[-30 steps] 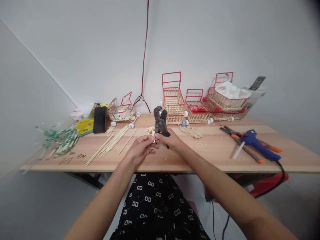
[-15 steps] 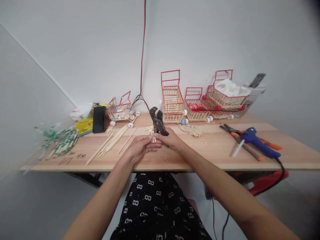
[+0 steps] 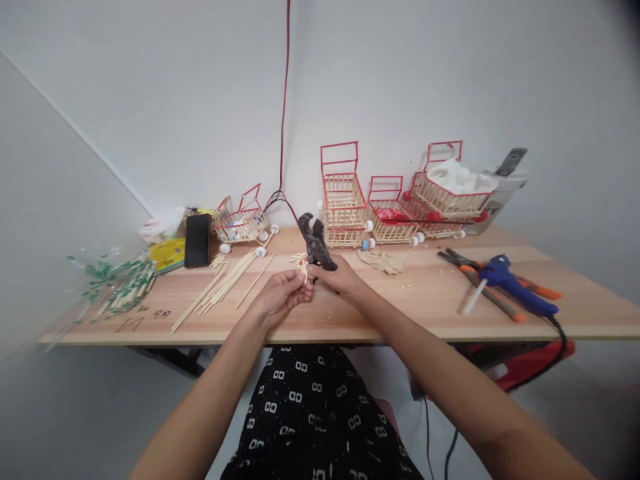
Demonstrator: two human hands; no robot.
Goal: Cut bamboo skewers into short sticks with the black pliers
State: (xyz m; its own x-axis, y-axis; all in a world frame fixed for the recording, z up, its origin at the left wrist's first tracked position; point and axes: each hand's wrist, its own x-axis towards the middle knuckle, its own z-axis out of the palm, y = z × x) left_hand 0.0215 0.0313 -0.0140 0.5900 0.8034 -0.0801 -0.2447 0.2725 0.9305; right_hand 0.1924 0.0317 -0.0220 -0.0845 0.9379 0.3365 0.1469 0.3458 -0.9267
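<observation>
My right hand is closed round the handles of dark cutting pliers, whose jaws point up and lean left. My left hand pinches a few short pale wooden sticks right beside the pliers, fingers curled round them. Both hands hover just above the middle of the wooden table. A small heap of cut stick pieces lies on the table just behind the hands.
Long bamboo skewers lie left of the hands, a black phone and green-tipped sticks farther left. Several stick-built carts with red frames line the wall. A blue glue gun and orange-handled pliers lie at right.
The pliers have tilted from upright to leaning left. My left hand has drawn the short sticks closer to them. The view has shifted slightly.
</observation>
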